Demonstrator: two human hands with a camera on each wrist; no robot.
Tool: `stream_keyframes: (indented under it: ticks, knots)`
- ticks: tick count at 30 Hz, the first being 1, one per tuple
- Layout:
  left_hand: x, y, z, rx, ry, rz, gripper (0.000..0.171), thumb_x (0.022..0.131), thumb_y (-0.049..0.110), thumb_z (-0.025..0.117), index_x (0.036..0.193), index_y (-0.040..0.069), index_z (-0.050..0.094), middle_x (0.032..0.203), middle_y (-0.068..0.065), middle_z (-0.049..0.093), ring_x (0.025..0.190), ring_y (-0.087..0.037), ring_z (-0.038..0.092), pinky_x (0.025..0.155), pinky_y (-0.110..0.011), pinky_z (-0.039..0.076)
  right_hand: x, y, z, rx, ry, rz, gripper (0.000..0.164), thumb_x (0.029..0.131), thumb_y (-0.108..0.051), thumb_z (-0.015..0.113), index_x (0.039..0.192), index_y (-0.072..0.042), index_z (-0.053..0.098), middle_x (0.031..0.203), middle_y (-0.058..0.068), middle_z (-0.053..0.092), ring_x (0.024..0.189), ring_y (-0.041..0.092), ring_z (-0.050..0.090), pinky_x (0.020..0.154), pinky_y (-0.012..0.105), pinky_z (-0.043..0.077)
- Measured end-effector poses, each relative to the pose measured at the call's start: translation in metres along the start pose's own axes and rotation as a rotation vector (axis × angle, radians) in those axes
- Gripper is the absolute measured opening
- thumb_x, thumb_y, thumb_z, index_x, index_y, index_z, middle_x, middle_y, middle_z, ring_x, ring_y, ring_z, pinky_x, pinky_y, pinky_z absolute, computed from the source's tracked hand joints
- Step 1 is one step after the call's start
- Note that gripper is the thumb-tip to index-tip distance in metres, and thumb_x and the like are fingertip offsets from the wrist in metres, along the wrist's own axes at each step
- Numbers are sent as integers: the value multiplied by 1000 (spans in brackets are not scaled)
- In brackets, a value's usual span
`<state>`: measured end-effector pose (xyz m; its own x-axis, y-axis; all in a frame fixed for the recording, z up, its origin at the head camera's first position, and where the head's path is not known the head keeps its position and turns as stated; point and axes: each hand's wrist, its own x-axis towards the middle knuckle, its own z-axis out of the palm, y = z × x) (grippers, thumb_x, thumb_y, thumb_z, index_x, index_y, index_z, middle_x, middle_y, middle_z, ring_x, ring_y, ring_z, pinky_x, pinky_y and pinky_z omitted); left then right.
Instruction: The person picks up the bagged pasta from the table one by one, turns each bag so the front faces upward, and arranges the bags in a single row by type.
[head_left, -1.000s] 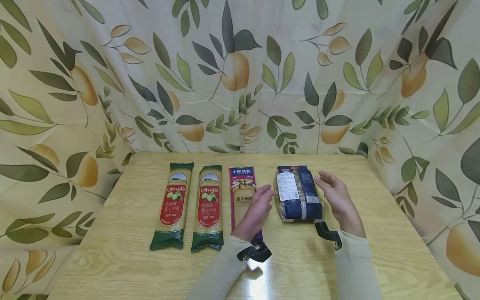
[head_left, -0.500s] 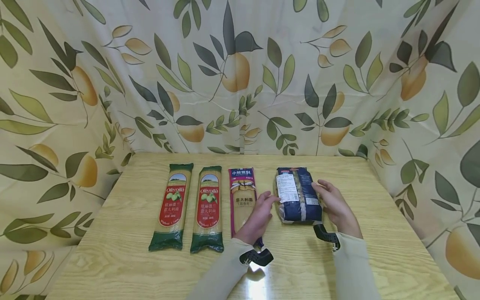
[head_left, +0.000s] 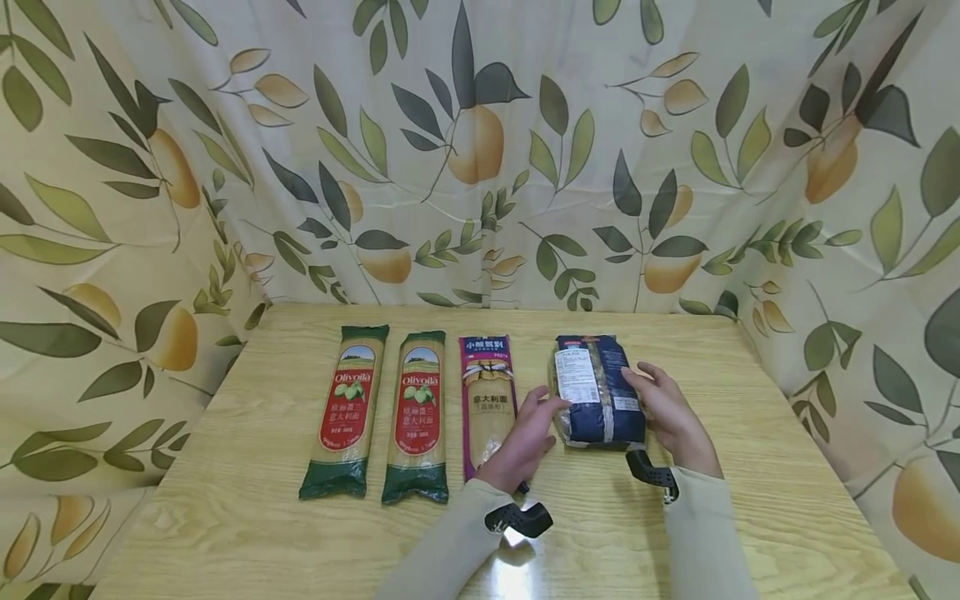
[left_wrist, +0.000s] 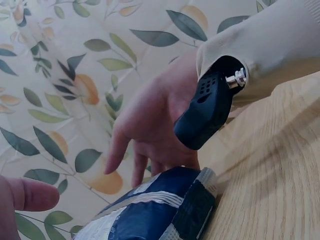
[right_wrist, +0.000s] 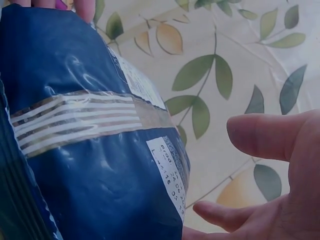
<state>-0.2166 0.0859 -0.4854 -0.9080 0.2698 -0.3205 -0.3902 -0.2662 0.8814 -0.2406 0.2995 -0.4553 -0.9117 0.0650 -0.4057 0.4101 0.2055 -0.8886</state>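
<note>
A plump dark blue plastic food bag lies on the table with a white printed label facing up. My left hand is at the bag's left side, its fingers loosely bent and a fingertip at the bag's edge. On the opposite side is my right hand, thumb and fingers spread beside the bag. In the right wrist view, the right thumb stands apart from the bag, and the left fingers meet its far side. The left thumb is held off the bag in the left wrist view.
Two red-labelled spaghetti packs lie side by side at the left. A purple-edged pasta pack lies partly under the left forearm. A leaf-patterned curtain stands behind the wooden table.
My left hand has moved right, up to the bag's left side. My right hand has come in closer on the other side. The bag has hardly shifted.
</note>
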Motion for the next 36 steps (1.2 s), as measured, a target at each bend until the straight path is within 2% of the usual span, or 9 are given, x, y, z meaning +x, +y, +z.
stream_keyframes:
  ticks: [5,15,19,23,25,28,30,34,36]
  knots:
    - [-1,-1,3,-7,-17,-23,73,92,23,61,156,3,32,162,-24,31,151,-46,28,121,-72,24,0,0,0,-19,-2,-7,87,107,-50,43,166,-8,-6,172,27,7,155,52,20,122,71,23]
    - [0,3,3,-5,-2,-16,71,91,23,62,153,4,34,162,-26,28,153,-44,24,120,-73,24,0,-2,2,-23,10,-5,87,107,-50,44,166,-8,-4,171,28,9,155,51,19,122,71,24]
    - [-1,3,3,-5,-5,-18,75,92,23,62,156,2,30,163,-28,26,155,-45,21,120,-73,25,1,-1,1,7,11,11,85,108,-50,42,166,-9,-5,171,28,13,153,45,24,123,66,27]
    - [-2,3,3,-2,-2,-15,75,92,23,61,156,-1,29,162,-28,25,155,-45,22,121,-71,26,2,1,2,49,19,23,83,109,-48,41,166,-8,-4,172,27,11,154,45,21,124,64,26]
    - [-2,3,2,-1,2,-11,75,92,22,62,155,-2,30,162,-28,26,154,-43,23,122,-69,27,3,2,2,58,26,25,83,109,-48,40,166,-7,-2,171,26,12,150,42,25,121,59,32]
    - [-3,4,0,-1,2,-9,70,92,22,62,152,-3,35,161,-25,29,152,-41,26,122,-66,28,5,5,3,42,29,26,82,109,-49,39,166,-4,1,170,25,16,139,34,33,108,47,42]
    - [-3,6,-2,-5,-15,-13,58,93,22,61,143,-1,44,156,-22,35,147,-38,33,122,-64,29,6,6,3,30,26,25,83,108,-50,39,166,-3,2,170,24,18,135,30,35,99,37,44]
    - [-4,9,-7,-22,-59,-28,42,96,24,57,131,1,53,141,-13,49,132,-28,48,121,-60,32,6,6,3,37,6,14,83,109,-50,38,165,-2,1,171,25,14,147,33,29,98,28,44]
    - [-4,11,-8,-29,-71,-32,39,96,24,56,128,1,57,132,-10,57,125,-24,54,119,-57,34,7,6,3,48,-6,5,83,109,-49,38,165,-2,1,171,24,15,146,30,31,96,24,44]
